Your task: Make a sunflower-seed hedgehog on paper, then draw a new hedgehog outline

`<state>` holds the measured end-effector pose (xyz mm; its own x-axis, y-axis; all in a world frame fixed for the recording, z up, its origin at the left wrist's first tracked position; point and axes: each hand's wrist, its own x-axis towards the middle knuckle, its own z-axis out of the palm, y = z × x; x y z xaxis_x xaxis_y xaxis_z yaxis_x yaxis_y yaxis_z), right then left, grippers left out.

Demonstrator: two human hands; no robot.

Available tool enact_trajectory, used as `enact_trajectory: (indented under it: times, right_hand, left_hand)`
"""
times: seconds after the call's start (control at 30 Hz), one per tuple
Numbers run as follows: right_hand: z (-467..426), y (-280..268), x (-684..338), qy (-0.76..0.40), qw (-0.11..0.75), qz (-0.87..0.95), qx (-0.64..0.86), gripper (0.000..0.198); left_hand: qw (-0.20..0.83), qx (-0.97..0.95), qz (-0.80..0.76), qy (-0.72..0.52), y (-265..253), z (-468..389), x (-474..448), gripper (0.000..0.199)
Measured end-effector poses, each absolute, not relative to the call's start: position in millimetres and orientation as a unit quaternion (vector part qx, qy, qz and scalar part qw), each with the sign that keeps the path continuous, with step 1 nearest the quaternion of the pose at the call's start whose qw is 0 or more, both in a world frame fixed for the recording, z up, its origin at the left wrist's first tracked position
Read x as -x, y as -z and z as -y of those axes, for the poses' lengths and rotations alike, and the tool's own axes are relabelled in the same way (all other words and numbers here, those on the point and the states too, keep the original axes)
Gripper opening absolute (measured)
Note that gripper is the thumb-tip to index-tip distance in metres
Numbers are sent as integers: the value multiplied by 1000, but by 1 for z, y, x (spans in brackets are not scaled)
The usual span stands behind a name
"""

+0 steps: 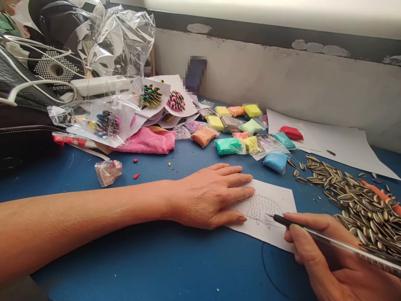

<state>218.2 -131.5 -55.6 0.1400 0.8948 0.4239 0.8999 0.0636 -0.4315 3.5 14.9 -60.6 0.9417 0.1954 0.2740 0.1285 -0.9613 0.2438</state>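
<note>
My left hand lies flat with fingers spread, pressing on the left part of a small sheet of white paper. On that paper is a line drawing of an animal, its rounded body filled with small marks and short feet below; its left end is partly under my fingers. My right hand grips a pen with a clear barrel and black grip. The pen's tip is at the drawing's body; whether it touches the paper I cannot tell.
Sunflower seeds are heaped at the right. Wrapped clay packets in several colours lie beyond my left hand. A pink cloth, seed-covered clay pieces, plastic bags and a black bag crowd the left. A wall stands behind.
</note>
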Motion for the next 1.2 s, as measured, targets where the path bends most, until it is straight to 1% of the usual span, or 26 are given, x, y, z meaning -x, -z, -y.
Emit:
enact_trajectory:
  times: [0.07, 0.13, 0.23, 0.33, 0.53, 0.63, 0.73, 0.87, 1.0, 1.13, 1.2]
  right_hand:
    - [131, 56, -223, 19, 290, 674, 679, 20]
    - [130, 54, -228, 30, 271, 706, 654, 17]
    - [130, 51, -231, 39, 262, 738, 621, 13]
    - [129, 51, -231, 36, 258, 739, 621, 13]
    - [129, 54, -229, 23, 283, 719, 634, 13]
    - [130, 53, -229, 34, 279, 729, 625, 11]
    - [130, 53, -228, 42, 263, 738, 620, 11]
    - [130, 54, -227, 29, 287, 711, 641, 12]
    - [131, 54, -222, 13, 288, 706, 647, 13]
    - [133, 55, -216, -13, 322, 662, 677, 14]
    - [134, 57, -215, -15, 326, 660, 677, 14]
  left_hand:
    - [112, -979, -81, -150, 61, -15, -4, 54]
    - [111, -979, -82, -148, 61, -15, -4, 54]
    - [112, -980, -84, -143, 61, -15, -4, 55]
    - [114, -979, -84, -144, 61, -15, -3, 55]
    - [130, -977, -87, -148, 62, -15, -3, 56]
    - [133, -976, -86, -147, 61, -15, -3, 59]
    - [126, -977, -84, -148, 61, -15, -4, 55]
    - [121, -977, -84, -152, 61, -15, -4, 52]
    - [123, -976, -80, -160, 61, -15, -3, 51]
    - [118, -978, -83, -154, 62, -15, -3, 53]
    - [116, -978, -82, -152, 62, -15, -3, 54]
